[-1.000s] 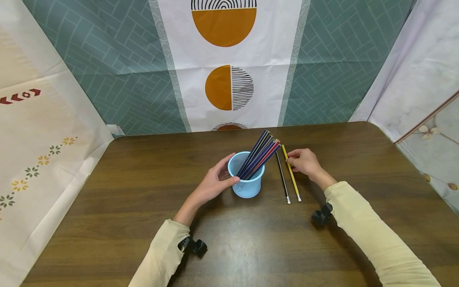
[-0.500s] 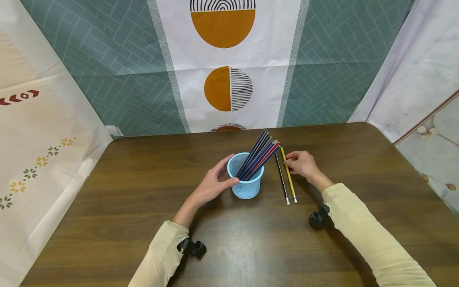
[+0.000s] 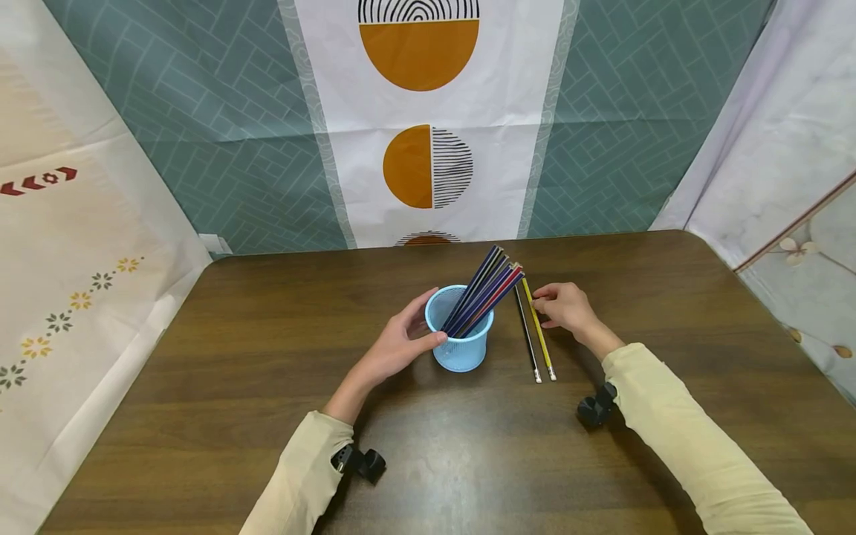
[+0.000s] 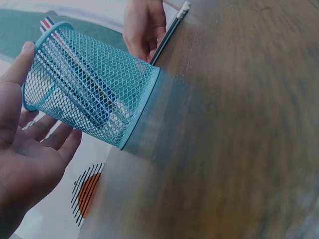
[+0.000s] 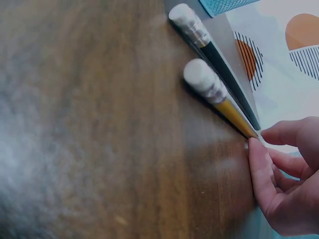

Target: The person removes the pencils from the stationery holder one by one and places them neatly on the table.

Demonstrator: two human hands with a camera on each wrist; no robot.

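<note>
Left hand (image 3: pixel 396 345) grips a blue mesh cup (image 3: pixel 461 357), seemingly to steady its leaning pencils (image 3: pixel 480 297); right hand (image 3: pixel 568 308) at a yellow pencil (image 3: pixel 542 342) laid alongside a black pencil (image 3: pixel 527 336) on the table (image 3: pixel 267 357), apparently for alignment — pinch or touch unclear.

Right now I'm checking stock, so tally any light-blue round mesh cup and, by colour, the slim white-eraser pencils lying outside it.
Light-blue round mesh cup: 1
Slim black pencil with white eraser: 1
Slim yellow pencil with white eraser: 1
Total: 3
</note>
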